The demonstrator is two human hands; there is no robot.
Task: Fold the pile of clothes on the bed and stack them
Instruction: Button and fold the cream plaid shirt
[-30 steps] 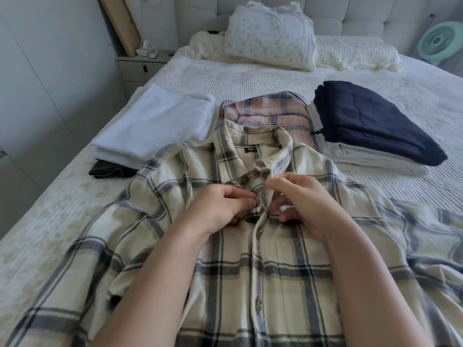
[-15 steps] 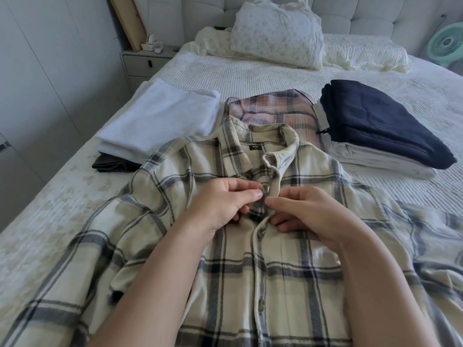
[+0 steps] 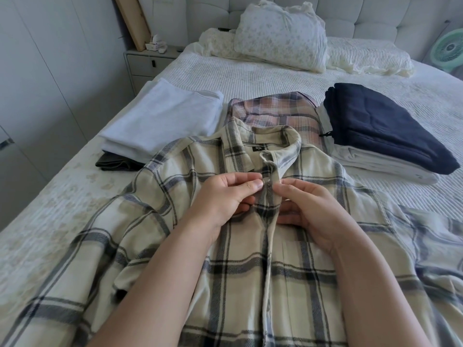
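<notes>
Hands meet at the placket of the cream plaid shirt [image 3: 250, 259] spread front-up at six o'clock on the bed [image 3: 250, 71]: left hand [image 3: 225, 196] pinching the button edge, right hand [image 3: 310, 209] curled, pinching the opposite edge. Folded stacks wait at ten, twelve and two o'clock. Risk: the button slips its hole if either pinch loosens, and the front gapes when folded.

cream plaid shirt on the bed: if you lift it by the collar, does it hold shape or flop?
Probably flops: the plaid shirt lies flat with soft wrinkles, its sleeves sprawled over the bed. Likely light for its spread, since the left hand and right hand work its front with fingertip pinches. The weave looks brushed, so probably not slippery.
</notes>
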